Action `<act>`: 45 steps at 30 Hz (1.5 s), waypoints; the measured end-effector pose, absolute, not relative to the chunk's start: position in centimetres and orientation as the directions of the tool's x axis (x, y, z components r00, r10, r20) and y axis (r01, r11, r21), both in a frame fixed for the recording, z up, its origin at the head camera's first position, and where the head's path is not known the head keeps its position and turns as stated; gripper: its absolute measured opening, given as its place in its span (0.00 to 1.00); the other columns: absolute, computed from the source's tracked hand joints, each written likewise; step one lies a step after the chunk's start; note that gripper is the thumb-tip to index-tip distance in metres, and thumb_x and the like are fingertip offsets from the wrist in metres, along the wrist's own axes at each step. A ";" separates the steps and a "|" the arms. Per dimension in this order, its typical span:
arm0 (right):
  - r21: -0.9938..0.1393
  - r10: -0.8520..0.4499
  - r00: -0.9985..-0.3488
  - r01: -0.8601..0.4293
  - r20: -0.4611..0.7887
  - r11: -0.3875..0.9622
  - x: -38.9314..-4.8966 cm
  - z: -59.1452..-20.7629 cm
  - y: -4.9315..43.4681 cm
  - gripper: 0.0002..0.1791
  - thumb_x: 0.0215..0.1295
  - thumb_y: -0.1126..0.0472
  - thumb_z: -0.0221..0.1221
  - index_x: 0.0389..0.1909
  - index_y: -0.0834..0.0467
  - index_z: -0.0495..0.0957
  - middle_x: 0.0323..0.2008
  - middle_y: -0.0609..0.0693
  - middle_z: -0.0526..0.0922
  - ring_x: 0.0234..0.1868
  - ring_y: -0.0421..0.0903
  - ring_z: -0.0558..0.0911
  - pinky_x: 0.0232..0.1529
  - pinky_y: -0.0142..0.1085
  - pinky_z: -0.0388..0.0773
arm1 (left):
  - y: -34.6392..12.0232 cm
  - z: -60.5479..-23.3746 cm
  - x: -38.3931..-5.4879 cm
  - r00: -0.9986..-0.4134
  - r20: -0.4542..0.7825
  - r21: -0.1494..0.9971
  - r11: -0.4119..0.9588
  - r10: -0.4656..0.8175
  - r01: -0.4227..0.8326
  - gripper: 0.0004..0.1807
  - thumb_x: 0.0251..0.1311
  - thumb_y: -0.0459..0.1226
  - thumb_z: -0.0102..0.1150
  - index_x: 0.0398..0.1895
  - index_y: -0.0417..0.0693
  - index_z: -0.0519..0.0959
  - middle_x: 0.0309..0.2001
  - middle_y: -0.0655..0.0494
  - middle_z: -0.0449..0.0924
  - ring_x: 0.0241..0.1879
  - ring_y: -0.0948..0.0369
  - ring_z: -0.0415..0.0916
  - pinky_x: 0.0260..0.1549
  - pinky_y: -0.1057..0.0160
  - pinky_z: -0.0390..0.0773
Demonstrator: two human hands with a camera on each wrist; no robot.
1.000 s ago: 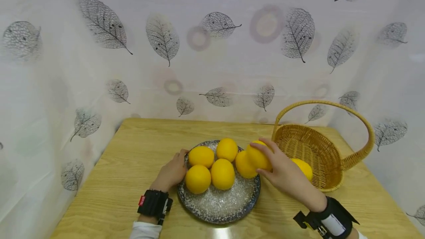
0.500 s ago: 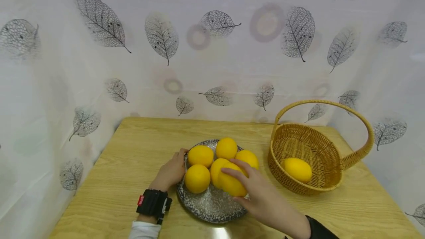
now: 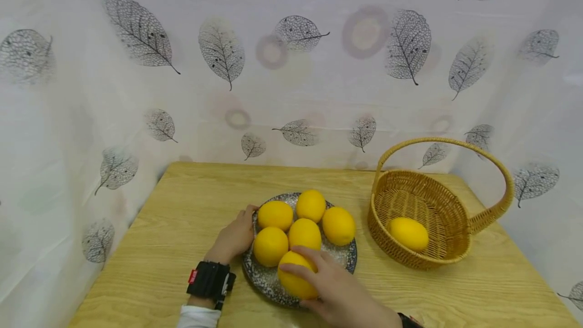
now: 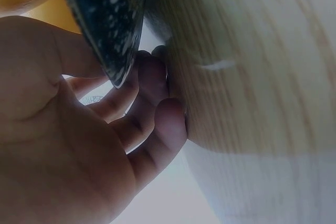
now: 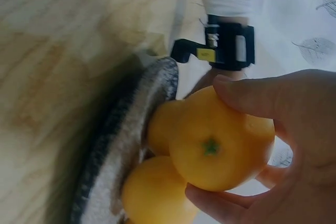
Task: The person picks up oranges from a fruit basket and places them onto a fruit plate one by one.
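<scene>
In the head view my right hand grips a yellow orange over the near part of a speckled dark-rimmed plate. The right wrist view has this orange between thumb and fingers, its green stem mark showing. Whether it touches the plate I cannot tell. Several other oranges lie on the plate's far and left parts. My left hand holds the plate's left rim. In the left wrist view, that rim lies between the thumb and curled fingers, which touch the table.
A wicker basket with a tall arched handle stands right of the plate. One orange lies in it. A leaf-patterned curtain hangs behind and beside the wooden table.
My right hand has carried its orange from the plate's right side leftward and toward me, to the near part. The left hand has stayed at the rim.
</scene>
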State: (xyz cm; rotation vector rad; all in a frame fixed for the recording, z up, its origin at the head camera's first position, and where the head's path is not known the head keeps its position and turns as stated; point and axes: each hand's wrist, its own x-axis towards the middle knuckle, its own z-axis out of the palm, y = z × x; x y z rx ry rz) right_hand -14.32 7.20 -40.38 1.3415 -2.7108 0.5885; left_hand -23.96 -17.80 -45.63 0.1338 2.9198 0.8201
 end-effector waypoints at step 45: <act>-0.203 -0.821 -0.476 -0.879 0.314 0.432 -14.7 -43.3 6.1 0.42 0.48 0.55 0.72 0.66 0.44 0.65 0.66 0.50 0.70 0.64 0.48 0.68 0.55 0.49 0.79 | -17.9 -45.1 -23.9 -0.988 -0.095 0.539 0.841 0.119 0.049 0.22 0.70 0.31 0.39 0.67 0.44 0.62 0.52 0.37 0.75 0.35 0.53 0.76 0.31 0.51 0.78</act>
